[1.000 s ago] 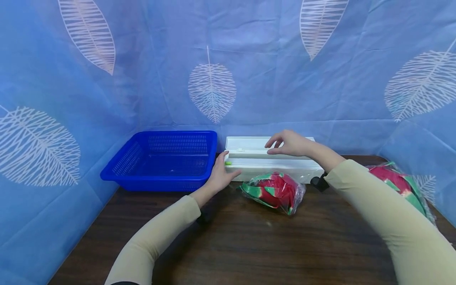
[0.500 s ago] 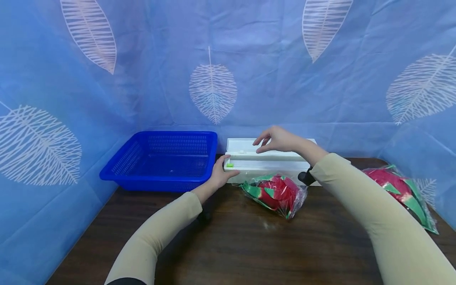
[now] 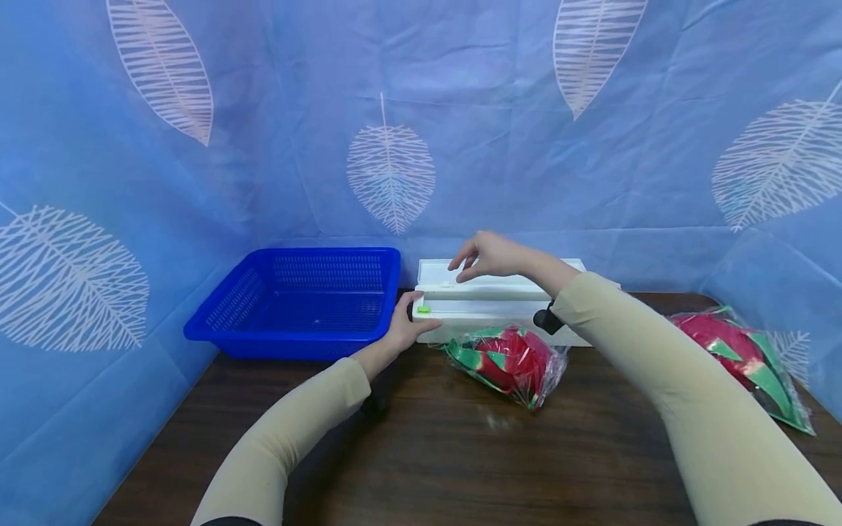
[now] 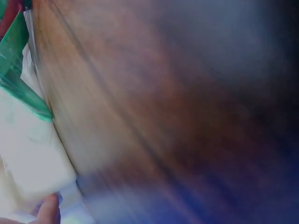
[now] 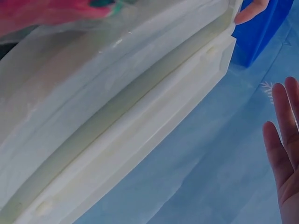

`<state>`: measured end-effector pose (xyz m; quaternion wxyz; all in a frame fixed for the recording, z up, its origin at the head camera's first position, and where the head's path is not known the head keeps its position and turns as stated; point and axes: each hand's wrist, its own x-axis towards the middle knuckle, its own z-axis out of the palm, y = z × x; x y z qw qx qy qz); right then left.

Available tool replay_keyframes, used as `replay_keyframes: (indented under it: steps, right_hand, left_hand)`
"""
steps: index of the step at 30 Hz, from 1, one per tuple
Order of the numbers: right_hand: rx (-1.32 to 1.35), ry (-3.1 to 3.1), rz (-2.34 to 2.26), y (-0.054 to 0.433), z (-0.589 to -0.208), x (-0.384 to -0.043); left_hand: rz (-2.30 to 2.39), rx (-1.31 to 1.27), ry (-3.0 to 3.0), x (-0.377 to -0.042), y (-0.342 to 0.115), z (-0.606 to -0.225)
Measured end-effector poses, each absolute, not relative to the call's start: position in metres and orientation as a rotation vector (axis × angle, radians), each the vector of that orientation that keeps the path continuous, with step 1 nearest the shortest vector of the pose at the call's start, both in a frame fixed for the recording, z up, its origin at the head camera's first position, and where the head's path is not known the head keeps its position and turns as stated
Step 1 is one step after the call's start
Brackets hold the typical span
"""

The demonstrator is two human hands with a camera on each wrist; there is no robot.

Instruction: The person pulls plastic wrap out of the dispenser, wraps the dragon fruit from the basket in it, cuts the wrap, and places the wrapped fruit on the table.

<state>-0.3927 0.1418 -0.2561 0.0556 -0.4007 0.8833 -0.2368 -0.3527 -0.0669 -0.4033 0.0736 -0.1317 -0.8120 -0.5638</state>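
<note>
A long white box resembling a cling film dispenser (image 3: 487,321) lies across the back of the table, lid raised, with a small bright green piece (image 3: 423,310) at its left end. My left hand (image 3: 400,326) grips that end, thumb in front and fingers at the far side; a fingertip (image 4: 48,210) shows at the corner in the left wrist view. Above the raised lid (image 3: 434,274) hovers my right hand (image 3: 496,256), fingers loosely bent around nothing. In the right wrist view its fingers (image 5: 280,107) look spread and hold nothing.
A red and green item in clear plastic (image 3: 513,361) leans against the box's front. Another similar bagged item (image 3: 743,351) lies at the right. Left of the box stands a blue plastic basket (image 3: 289,347). A blue leaf-print cloth (image 3: 460,183) hangs behind the dark wooden table (image 3: 460,460).
My right hand has moved left along the open box toward its left end. My left hand stays at that end, its thumb slightly lower in view.
</note>
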Motion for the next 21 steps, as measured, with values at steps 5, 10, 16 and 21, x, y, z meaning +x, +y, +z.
replay_keyframes:
  steps: [5, 10, 16, 21]
  right_hand:
    - [-1.240, 2.638, -0.727, 0.128, -0.256, -0.396]
    - [-1.268, 2.592, -0.688, 0.116, -0.263, -0.400]
    - [-1.268, 2.536, -0.711, 0.110, -0.271, -0.402]
    - [-1.305, 2.480, -0.673, 0.107, -0.273, -0.406]
  left_hand:
    - [-1.725, -0.423, -2.409, -0.353, -0.073, -0.405]
    - [-1.754, -0.465, -2.362, -0.354, -0.074, -0.405]
    - [-1.797, -0.509, -2.338, -0.357, -0.071, -0.408]
    - [-1.802, -0.515, -2.329, -0.356, -0.071, -0.410]
